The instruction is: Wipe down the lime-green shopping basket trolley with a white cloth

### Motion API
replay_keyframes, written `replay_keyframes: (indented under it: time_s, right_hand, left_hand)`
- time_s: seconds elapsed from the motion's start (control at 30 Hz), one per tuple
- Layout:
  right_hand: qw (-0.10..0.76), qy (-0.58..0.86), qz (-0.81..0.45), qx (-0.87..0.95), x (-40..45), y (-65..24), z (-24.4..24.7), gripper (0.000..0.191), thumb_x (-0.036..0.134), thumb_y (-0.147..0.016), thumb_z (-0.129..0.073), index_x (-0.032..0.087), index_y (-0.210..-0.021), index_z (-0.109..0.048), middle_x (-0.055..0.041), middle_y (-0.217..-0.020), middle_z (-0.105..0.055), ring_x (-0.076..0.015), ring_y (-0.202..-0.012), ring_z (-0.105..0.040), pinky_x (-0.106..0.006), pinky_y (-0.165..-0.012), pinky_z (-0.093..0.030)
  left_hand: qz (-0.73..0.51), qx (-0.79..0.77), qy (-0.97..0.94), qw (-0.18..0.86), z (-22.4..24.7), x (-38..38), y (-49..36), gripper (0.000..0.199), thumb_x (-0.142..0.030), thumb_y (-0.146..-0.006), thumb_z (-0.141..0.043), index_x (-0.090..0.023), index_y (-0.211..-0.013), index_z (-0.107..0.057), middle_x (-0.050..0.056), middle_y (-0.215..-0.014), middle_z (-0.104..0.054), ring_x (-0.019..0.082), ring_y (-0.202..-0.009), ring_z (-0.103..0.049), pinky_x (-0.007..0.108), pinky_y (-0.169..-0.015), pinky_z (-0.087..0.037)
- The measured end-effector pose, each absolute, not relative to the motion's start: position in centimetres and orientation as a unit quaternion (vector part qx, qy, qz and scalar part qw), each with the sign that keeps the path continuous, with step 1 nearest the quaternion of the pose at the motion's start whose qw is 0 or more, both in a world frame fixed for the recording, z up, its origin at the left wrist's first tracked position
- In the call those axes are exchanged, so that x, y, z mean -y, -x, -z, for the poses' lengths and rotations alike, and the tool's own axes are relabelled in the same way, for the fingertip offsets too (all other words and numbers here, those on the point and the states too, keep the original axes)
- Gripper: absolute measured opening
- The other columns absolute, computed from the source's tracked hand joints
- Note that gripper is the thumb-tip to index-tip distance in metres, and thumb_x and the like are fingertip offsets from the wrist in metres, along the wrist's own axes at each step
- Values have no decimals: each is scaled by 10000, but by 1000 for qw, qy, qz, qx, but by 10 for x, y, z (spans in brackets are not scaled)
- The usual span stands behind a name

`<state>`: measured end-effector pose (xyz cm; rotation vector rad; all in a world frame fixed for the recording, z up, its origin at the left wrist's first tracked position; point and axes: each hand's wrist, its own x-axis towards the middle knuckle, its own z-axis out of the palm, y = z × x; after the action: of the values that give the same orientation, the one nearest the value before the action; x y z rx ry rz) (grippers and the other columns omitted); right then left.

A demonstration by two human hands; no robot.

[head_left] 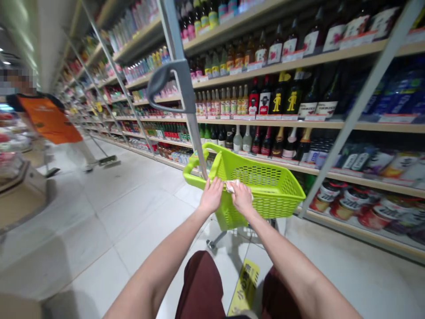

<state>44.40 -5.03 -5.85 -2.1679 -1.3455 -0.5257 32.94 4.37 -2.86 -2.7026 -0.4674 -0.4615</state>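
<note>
A lime-green shopping cart (279,177) with a perforated basket stands in front of me. My left hand (212,195) is closed over the basket's near rim, close to its left corner. Just to the right, my right hand (241,197) is bunched around a crumpled whitish cloth (232,183), pressed against the same rim. What the cloth is made of cannot be made out. From the basket's left end a grey pole (196,137) rises, tilted, with a loop handle (162,79) near head height.
Shelves of bottles (262,102) run along the cart's far side, with large jars (352,201) at lower right. A person in an orange apron (49,117) holds a broom (106,158) at left, beside a display stand (23,190). A yellow floor marking (245,285) lies between my knees.
</note>
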Motion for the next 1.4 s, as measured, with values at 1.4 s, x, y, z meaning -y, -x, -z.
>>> replay_keyframes:
  time_s: [1.4]
  right_hand:
    - [206, 827, 248, 462, 145, -540, 122, 328, 226, -805, -399, 272, -1072, -583, -68, -1054, -604, -227, -979, -535, -377, -825, -350]
  left_hand:
    - [76, 121, 983, 116, 22, -16, -340, 605, -236, -725, -367, -70, -1303, -294, 148, -1377, -319, 241, -1314, -164, 490, -1069, -120]
